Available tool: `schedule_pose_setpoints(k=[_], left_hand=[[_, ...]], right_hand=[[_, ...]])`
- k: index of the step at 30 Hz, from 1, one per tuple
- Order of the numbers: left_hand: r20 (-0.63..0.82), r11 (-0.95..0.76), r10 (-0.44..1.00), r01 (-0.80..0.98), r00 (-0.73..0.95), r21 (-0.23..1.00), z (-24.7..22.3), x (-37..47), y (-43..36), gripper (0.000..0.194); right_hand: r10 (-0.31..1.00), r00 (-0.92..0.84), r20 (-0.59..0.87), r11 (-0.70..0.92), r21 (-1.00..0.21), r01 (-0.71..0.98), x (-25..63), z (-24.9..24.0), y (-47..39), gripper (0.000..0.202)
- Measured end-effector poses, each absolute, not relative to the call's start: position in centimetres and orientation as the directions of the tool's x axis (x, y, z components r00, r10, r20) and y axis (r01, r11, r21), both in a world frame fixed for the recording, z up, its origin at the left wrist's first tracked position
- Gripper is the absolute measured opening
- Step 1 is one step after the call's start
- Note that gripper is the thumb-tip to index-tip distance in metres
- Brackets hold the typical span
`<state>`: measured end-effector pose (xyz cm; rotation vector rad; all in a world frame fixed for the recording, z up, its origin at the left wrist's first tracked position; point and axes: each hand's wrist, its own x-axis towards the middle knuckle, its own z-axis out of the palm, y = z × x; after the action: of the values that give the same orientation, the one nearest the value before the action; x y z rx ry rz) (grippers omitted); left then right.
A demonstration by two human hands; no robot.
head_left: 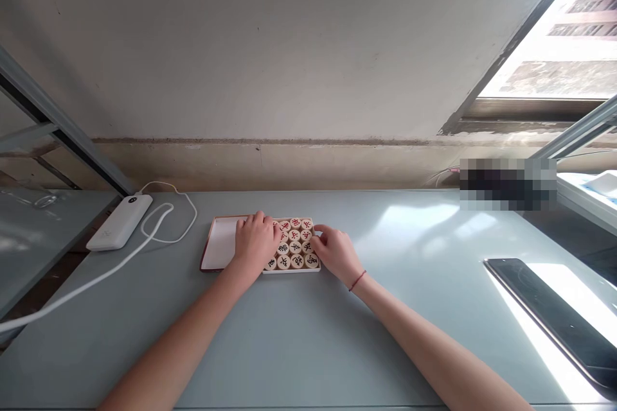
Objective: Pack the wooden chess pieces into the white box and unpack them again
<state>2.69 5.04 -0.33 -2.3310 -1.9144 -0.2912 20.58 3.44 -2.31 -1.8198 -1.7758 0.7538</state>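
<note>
A shallow white box (292, 271) holds round Chinese chess pieces (295, 247) in rows, red characters at the back and black ones at the front. Against its left side lies an open lid (220, 245) with a white inside and a dark red edge. My left hand (255, 241) rests over the lid's right part and the box's left side, fingers bent around there and covering some pieces. At the box's right wall is my right hand (337, 250), thumb and index finger against the rim and the end pieces. Its other fingers are hidden.
A white power bank (120, 223) with a white cable (159, 231) lies at the back left. On the right, a dark phone or tablet (549, 321) lies in sunlight. The grey table (299, 347) meets a wall behind, and metal frames stand at both sides.
</note>
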Motion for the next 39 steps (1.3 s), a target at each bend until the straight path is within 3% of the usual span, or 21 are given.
schedule_pose_setpoints(k=[8, 18, 21, 24, 26, 29, 35, 39], left_hand=[[0.244, -0.236, 0.949, 0.965, 0.202, 0.119, -0.5, 2.5, 4.9, 0.024], [0.285, -0.273, 0.942, 0.894, 0.174, 0.356, -0.5, 1.4, 4.9, 0.015], [0.332, -0.302, 0.93, 0.841, 0.157, 0.449, -0.3, 1.8, 4.1, 0.02], [0.307, -0.335, 0.935, 0.736, 0.18, 0.589, 0.2, 2.6, 2.8, 0.027], [0.189, -0.239, 0.971, 0.519, 0.148, 0.821, 0.4, 3.2, 2.0, 0.029], [0.062, -0.091, 0.992, 0.273, 0.112, 0.958, 0.4, 3.7, 1.4, 0.03], [0.019, -0.025, 0.996, 0.073, 0.082, 0.997, -0.3, 3.7, 1.5, 0.03], [0.076, -0.075, 0.997, 0.074, -0.005, 0.994, -1.0, 2.7, 2.0, 0.032]], right_hand=[[0.998, 0.002, -0.062, -0.044, -0.685, 0.727, 20.5, -2.3, 3.4, 0.036], [0.999, 0.014, -0.037, -0.036, -0.71, 0.703, 20.9, -2.2, 3.5, 0.035], [0.97, 0.002, 0.243, 0.173, -0.697, 0.695, 20.6, -2.5, 3.1, 0.035], [0.813, -0.167, 0.558, 0.518, -0.563, 0.644, 20.0, -2.7, 2.4, 0.034], [0.705, -0.25, 0.664, 0.653, -0.47, 0.594, 19.8, -2.7, 2.2, 0.026], [0.611, -0.276, 0.742, 0.728, -0.389, 0.565, 19.6, -2.5, 2.2, 0.02], [0.588, -0.263, 0.765, 0.718, -0.344, 0.605, 20.3, -2.4, 3.2, 0.025], [0.734, -0.072, 0.675, 0.465, -0.423, 0.778, 23.0, -3.7, 5.3, 0.02]])
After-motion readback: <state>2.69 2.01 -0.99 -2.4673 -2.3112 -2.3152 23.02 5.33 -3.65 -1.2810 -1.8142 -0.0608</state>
